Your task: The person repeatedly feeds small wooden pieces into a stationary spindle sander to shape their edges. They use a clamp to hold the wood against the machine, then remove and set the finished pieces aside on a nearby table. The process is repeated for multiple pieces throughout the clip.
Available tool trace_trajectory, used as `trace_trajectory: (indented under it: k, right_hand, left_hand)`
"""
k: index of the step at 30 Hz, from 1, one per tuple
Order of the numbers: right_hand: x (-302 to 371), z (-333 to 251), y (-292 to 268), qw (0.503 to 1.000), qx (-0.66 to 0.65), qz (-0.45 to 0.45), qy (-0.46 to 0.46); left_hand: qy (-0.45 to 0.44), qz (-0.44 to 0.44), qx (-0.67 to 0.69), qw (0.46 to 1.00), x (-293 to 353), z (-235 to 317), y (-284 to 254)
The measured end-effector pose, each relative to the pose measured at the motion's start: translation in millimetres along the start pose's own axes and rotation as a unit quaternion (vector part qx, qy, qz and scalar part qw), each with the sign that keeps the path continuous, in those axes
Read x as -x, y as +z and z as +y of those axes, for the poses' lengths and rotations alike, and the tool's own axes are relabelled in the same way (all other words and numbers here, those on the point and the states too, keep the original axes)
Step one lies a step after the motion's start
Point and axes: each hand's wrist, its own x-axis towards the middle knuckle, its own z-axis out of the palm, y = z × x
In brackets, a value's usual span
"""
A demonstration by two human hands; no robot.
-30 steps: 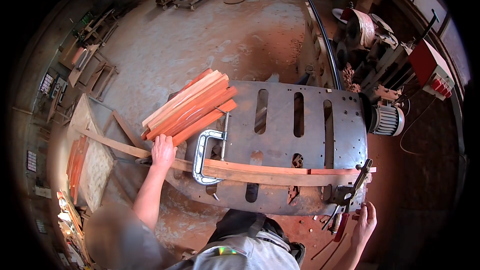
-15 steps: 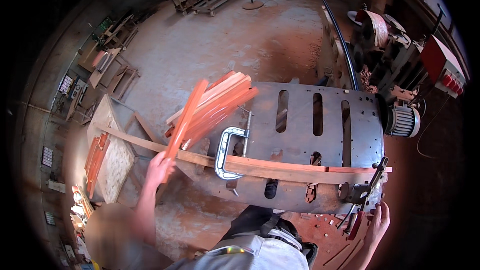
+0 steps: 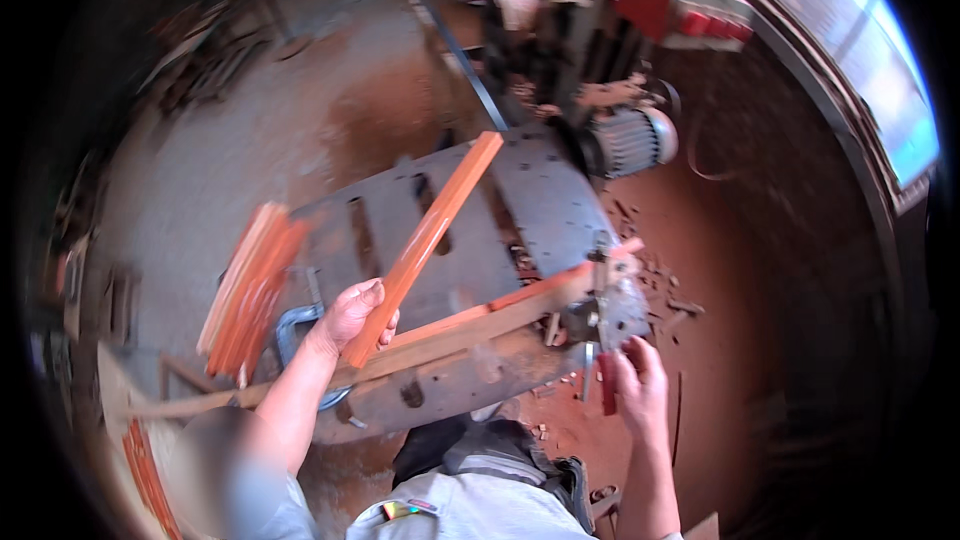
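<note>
My left hand (image 3: 352, 318) is closed around the lower part of a reddish wooden strip (image 3: 436, 230), which slants up to the right over the metal table. At the table's right end, my right hand (image 3: 642, 382) has its fingers bent against the red handle (image 3: 607, 382) of a clamp (image 3: 598, 292); blur softens the exact grip. That clamp sits over the end of a long wooden rail (image 3: 490, 325) lying across the table. Left of my left hand, a blue-grey C-clamp (image 3: 287, 332) is partly hidden by my forearm. A stack of reddish strips (image 3: 255, 285) lies beyond it.
The slotted metal table (image 3: 400, 230) spans the middle. Beyond its far right corner are a grey motor (image 3: 632, 140) and a red switch box (image 3: 680, 2). More strips (image 3: 148, 480) lie at lower left. Wood scraps (image 3: 683, 308) litter the floor at right.
The view has swung right. My left hand has carried the wooden strip from beside the stack to over the table's middle. My right hand has come up against the clamp's red handle.
</note>
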Motion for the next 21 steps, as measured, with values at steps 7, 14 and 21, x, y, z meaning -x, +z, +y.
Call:
trace_trajectory:
  k: [7, 14, 21]
  right_hand:
    - [12, -11, 9, 1.000, -0.015, -0.009, 0.000]
    - [14, -15, 6, 1.000, 0.004, -0.012, -0.012]
    - [7, -9, 1, 1.000, 0.024, -0.007, -0.003]
  left_hand:
    - [0.130, 0.056, -0.470, 0.871, -125, -23, 62]
    - [0.202, 0.025, -0.625, 0.754, -157, -48, 118]
    - [0.261, -0.016, -0.644, 0.719, -180, -61, 129]
